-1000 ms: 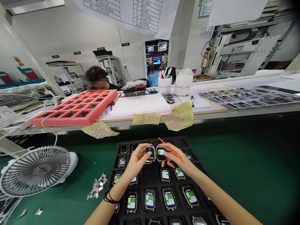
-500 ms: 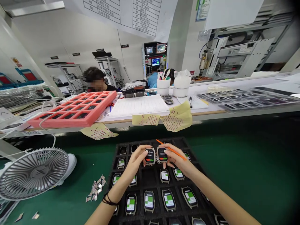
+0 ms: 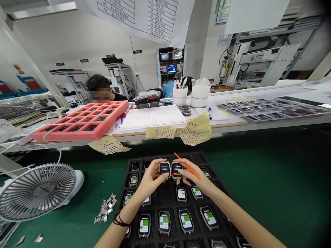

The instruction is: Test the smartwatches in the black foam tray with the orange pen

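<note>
My left hand [image 3: 152,179] grips a smartwatch head [image 3: 164,168] by its sides, the thumb over the lower part of the lit screen. Close beside it, a second smartwatch head [image 3: 177,169] is held in my right hand [image 3: 195,175], whose thumb lies at the screen's right edge. An orange stick [image 3: 190,167], thin and pointed, is tucked across the fingers of that same hand. Below both hands lies a black foam tray [image 3: 165,205] with strapless watches in its pockets, many showing green and white screens. The hands hide some pockets.
A grey fan [image 3: 42,189] stands at the left on the green mat [image 3: 258,186]. Small foil-like pieces [image 3: 105,207] lie between fan and tray. On the shelf ahead are a red foam tray [image 3: 85,120], papers [image 3: 153,117] and clear trays [image 3: 274,108]. A person [image 3: 103,89] sits beyond.
My left thumb has moved down from the upper screen to its lower edge. The right-hand watch and the orange stick have shifted slightly, with the two watches closer together.
</note>
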Available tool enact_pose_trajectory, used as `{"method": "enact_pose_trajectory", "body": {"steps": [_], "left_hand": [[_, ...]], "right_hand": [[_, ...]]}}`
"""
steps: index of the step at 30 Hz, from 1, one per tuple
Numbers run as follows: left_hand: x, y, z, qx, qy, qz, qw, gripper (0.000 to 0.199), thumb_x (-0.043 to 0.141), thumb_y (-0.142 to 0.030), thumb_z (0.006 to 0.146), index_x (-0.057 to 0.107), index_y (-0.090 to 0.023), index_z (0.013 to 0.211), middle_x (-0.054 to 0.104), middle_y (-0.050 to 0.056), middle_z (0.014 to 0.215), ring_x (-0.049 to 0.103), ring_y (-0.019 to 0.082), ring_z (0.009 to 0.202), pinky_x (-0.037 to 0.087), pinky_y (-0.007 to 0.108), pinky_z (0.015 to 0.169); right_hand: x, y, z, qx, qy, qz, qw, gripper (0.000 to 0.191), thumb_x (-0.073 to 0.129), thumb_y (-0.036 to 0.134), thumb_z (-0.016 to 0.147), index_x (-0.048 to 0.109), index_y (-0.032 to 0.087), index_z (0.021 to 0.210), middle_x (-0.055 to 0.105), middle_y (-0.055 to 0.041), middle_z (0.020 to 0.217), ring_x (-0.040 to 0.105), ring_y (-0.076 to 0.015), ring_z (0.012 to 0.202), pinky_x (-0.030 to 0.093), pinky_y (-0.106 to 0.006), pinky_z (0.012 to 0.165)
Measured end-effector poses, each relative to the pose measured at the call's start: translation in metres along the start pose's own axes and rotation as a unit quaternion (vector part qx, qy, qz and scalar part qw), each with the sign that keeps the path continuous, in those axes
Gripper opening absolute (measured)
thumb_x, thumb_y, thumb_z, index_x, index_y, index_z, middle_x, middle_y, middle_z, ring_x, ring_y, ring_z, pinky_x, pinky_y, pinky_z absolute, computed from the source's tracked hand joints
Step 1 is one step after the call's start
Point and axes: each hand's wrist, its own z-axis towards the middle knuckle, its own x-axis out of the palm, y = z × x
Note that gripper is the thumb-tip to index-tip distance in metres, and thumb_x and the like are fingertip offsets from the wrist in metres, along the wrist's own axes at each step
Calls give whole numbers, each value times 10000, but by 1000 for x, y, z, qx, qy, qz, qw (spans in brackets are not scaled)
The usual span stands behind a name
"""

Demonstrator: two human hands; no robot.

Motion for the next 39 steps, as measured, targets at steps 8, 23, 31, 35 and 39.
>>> {"method": "enact_pose_trajectory", "body": {"steps": [8,23,31,35,39], "left_hand": [[0,0,0,8,0,2,1000,417,668,-368,813,502,-201,1156,629,81,1081,591,194,960,478,274,767],[1,-7,1,-12,-33,14,999,388,600,-468,836,559,-194,1108,583,35,902,457,115,665,352,203,526],[0,1,1,1,-31,-22,999,435,674,-443,784,531,-195,1112,598,56,951,529,141,753,405,222,599],[0,4,-1,3,-26,-11,1000,480,720,-384,755,506,-199,1143,608,76,1037,570,187,925,436,267,751],[1,1,-2,4,-29,-4,1000,473,722,-381,753,514,-195,1135,612,79,1025,577,184,902,446,274,743]], "right_hand": [[0,-1,0,0,12,-2,1000,370,640,351,845,512,257,1179,580,-52,1011,668,-157,691,342,-205,415],[1,-1,-1,10,-22,-24,999,321,625,390,851,557,249,1131,592,-38,964,636,-121,583,316,-212,405],[-1,-6,1,12,-46,-34,998,409,636,481,815,554,227,1125,606,-50,878,611,-140,532,310,-217,369],[1,-5,0,16,-37,-33,999,459,677,461,794,524,236,1164,600,-53,888,594,-146,563,337,-228,386],[3,-6,-1,11,-38,-35,999,456,700,444,778,528,244,1149,599,-53,893,613,-165,593,344,-228,385]]}}
